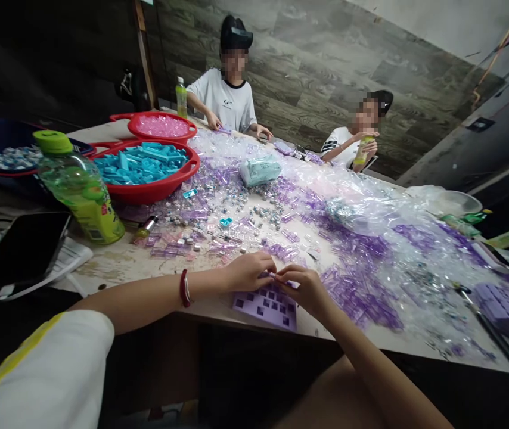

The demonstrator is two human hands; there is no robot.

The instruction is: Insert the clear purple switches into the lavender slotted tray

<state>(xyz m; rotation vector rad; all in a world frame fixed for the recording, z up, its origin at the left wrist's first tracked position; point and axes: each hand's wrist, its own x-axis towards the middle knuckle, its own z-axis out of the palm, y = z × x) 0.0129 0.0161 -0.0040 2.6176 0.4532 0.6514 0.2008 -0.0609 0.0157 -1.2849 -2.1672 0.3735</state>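
Observation:
At the table's near edge lies a flat purple plate with square holes. Over its far side my left hand and my right hand meet, fingertips bent together in a pinch. Whatever sits between them is too small and too covered to name. A red band circles my left wrist. Just beyond my hands are loose clear purple plastic pieces, and a larger heap of purple pieces lies to the right of my right hand.
Red colanders hold blue pieces and pink pieces. A green-capped bottle and a phone are at left. Clear bags cover the right side, near stacked purple plates. Two people sit across; one holds a bottle.

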